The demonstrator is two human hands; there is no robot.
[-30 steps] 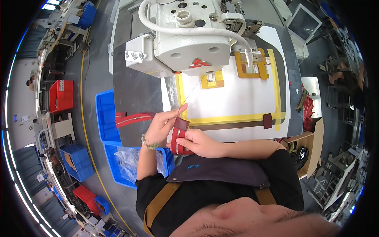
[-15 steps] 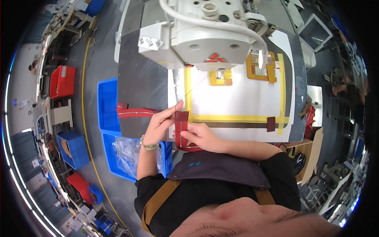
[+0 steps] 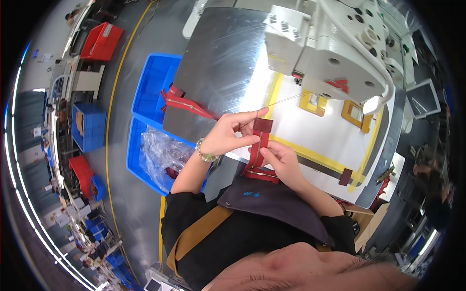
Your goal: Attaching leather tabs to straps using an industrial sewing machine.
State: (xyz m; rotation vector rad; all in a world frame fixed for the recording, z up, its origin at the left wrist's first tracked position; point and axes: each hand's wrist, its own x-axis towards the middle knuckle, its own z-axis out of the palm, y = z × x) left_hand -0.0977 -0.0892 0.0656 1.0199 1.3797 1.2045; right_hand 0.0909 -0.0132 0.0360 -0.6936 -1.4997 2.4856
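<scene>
A red zipper (image 3: 255, 156) with a dark red leather-like tab (image 3: 262, 125) at its top end hangs between my hands, its lower part bending to the right over my apron. My left hand (image 3: 224, 137) is closed on the zipper just below the tab, thumb laid across it. A thin thread (image 3: 286, 101) runs from under the sewing machine head (image 3: 335, 68) to my left hand's index finger. Lower down, my right hand (image 3: 284, 164) pinches the zipper between thumb and fingers. A second red zipper (image 3: 189, 105) lies on the metal table, its near end reaching behind my left hand.
Yellow tape (image 3: 310, 150) borders a white sheet on the table, with yellow frames (image 3: 313, 103) under the machine. A loose dark red tab (image 3: 345, 177) lies at the front right. Blue bins (image 3: 136, 145) stand left, one holding clear plastic. A monitor (image 3: 423, 100) is at far right.
My view has turned, so the machine and table sit farther right and tilted. My left thumb now lies across the zipper below the tab. Both hands keep hold of it.
</scene>
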